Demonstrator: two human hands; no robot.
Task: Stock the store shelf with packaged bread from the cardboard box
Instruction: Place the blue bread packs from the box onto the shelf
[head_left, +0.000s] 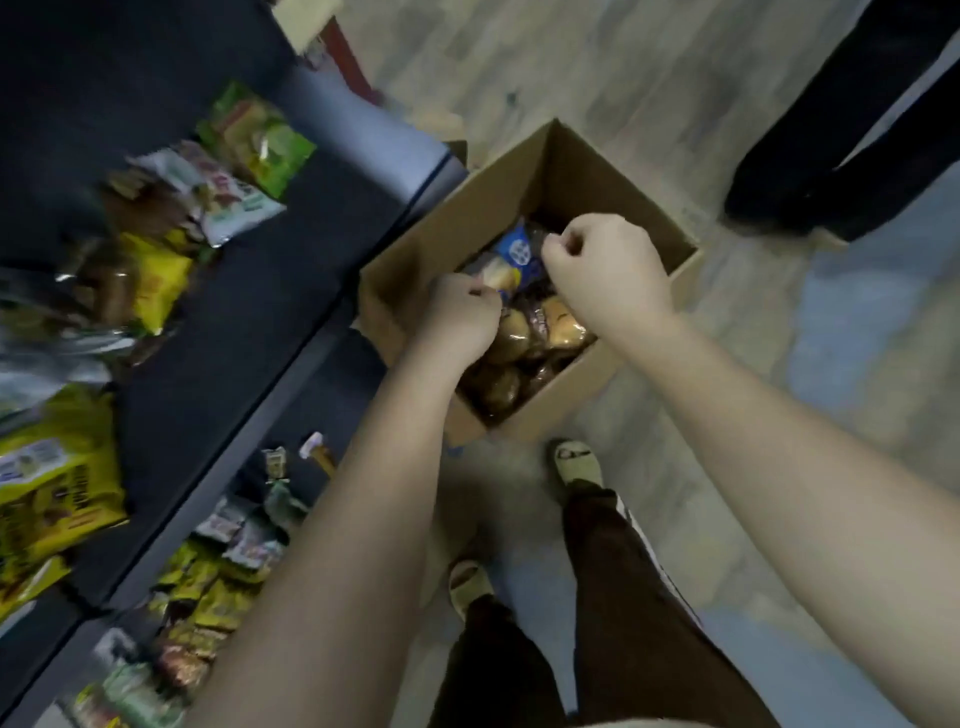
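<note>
Both hands are over the open cardboard box (571, 171) on the floor. The left hand (457, 312) has its fingers (480, 299) curled tight, pinching one end of a blue and white pack (517, 257). The right hand (608, 265) has curled fingers too, pinching the other end. The pack sits right between the two sets of fingertips. It is shiny, and the picture is blurry. Below the fingers, the box is full of round brown buns (511, 338) in clear, shiny bags. Well off to the left of the fingers is the dark shelf (223, 312) with yellow and green packs (156, 280) on it.
</note>
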